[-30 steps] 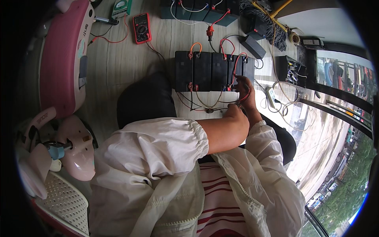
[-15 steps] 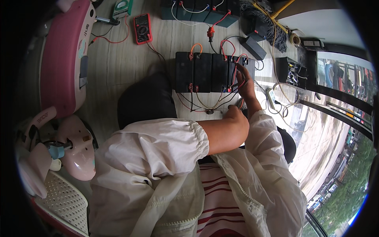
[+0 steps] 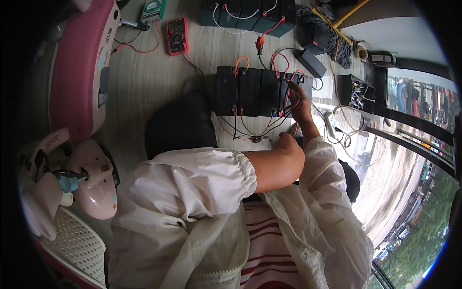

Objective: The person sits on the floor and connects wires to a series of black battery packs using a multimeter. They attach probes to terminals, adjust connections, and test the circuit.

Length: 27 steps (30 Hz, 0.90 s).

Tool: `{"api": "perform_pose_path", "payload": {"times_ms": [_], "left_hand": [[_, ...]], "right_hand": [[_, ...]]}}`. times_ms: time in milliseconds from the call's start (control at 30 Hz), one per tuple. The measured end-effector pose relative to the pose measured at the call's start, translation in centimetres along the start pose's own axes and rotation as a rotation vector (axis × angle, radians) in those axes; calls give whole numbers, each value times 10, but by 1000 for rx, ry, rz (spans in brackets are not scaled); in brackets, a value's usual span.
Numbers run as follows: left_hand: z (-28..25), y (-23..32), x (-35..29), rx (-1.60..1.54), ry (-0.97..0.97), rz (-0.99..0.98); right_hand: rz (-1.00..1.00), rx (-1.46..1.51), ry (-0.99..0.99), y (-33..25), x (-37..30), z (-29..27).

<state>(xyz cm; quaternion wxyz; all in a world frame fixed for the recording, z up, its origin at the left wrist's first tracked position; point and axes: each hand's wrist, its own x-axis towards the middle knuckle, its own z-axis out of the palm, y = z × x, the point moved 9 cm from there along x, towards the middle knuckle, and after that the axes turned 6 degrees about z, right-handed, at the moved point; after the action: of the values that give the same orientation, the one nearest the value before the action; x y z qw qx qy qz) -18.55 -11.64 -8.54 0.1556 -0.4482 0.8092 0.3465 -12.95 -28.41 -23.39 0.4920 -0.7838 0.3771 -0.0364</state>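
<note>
A row of black batteries (image 3: 248, 91) stands on the floor before me, with red, orange and dark wires on its terminals. My right hand (image 3: 300, 107) lies along the right end of the row. Its fingers stretch toward the far terminal, where a red wire (image 3: 297, 73) attaches, and thin wires cross the hand. Across my body reaches my left arm. My left hand (image 3: 286, 140) is bent low near the row's front right corner, beside loose dark and orange wires; its fingers are mostly hidden. A small dark connector (image 3: 256, 140) lies on the floor among wires from the batteries.
A red-framed multimeter (image 3: 177, 37) lies beyond the batteries to the left, near a green-and-white meter (image 3: 153, 10). More batteries (image 3: 247, 18) stand farther back. A black charger box (image 3: 311, 63), power strip (image 3: 331, 124) and mop (image 3: 337, 43) are on the right; a pink scooter (image 3: 79, 72) is left.
The whole view has shifted slightly, so the batteries and multimeter appear a little lower and to the right. Both hands stay in nearly the same places by the batteries.
</note>
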Motion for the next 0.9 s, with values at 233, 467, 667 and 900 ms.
{"api": "perform_pose_path", "payload": {"times_ms": [233, 467, 667, 900], "left_hand": [[11, 7, 15, 37, 32, 4], [13, 10, 18, 111, 44, 17], [13, 10, 18, 112, 25, 34], [11, 12, 18, 101, 51, -16]], "right_hand": [[-49, 15, 36, -9, -3, 0], [14, 81, 58, -5, -1, 1], [9, 23, 83, -3, -3, -3], [-26, 2, 98, -5, -3, -1]]}}
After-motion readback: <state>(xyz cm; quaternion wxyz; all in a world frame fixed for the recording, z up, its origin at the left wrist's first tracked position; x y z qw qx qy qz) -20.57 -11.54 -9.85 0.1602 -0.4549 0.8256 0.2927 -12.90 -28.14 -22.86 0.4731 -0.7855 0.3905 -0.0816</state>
